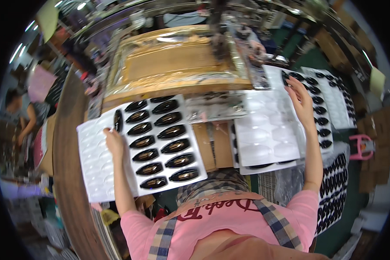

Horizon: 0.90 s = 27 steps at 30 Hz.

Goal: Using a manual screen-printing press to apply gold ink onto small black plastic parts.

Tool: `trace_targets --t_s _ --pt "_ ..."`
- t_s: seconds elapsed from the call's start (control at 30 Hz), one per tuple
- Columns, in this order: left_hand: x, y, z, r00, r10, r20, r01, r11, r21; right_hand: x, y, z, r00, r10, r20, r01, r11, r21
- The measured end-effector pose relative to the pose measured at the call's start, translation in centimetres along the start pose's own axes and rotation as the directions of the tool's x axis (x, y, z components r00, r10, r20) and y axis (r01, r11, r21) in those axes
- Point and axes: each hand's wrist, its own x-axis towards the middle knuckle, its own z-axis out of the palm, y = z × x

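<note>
My left hand [114, 142] is over the left white moulded tray [97, 162], its fingers closed at the lower end of a glossy black oval piece [118, 120]. That piece stands lengthwise, unlike the similar black pieces [176, 145] lying crosswise in two columns to its right. On the other side, my right hand [302, 104] reaches to the far edge of the right white trays [268, 130]. Its bent fingertips are at another black oval piece [285, 77], partly hidden by them. Blur makes the exact grip there hard to see.
A gold-framed machine bed [177, 58] under shiny film stands ahead, with a printed plate [214, 107] below it. More trays of black pieces [333, 186] lie at right, near a pink stool [362, 147]. Another person [28, 115] is at far left.
</note>
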Motion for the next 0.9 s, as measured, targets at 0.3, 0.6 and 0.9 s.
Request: trace_targets --t_s 0.3,0.6,0.9 --pt "-2.7 11.5 -6.7 0.885 0.466 0.002 -0.433 0.824 -0.366 3.8 10.4 -0.3 0.976 0.219 0.009 -0.154 0.715 -0.681" --pt "-2.6 23.4 -1.1 0.414 0.895 -0.167 -0.829 0.295 -0.475 4.1 11.7 0.1 0.999 -0.013 0.042 0.024 0.957 -0.289" --pt "-0.7 26.9 0.0 0.636 0.771 -0.018 -0.254 0.186 -0.949 1.9 -4.6 5.8 0.940 -0.054 0.336 0.007 0.990 0.138"
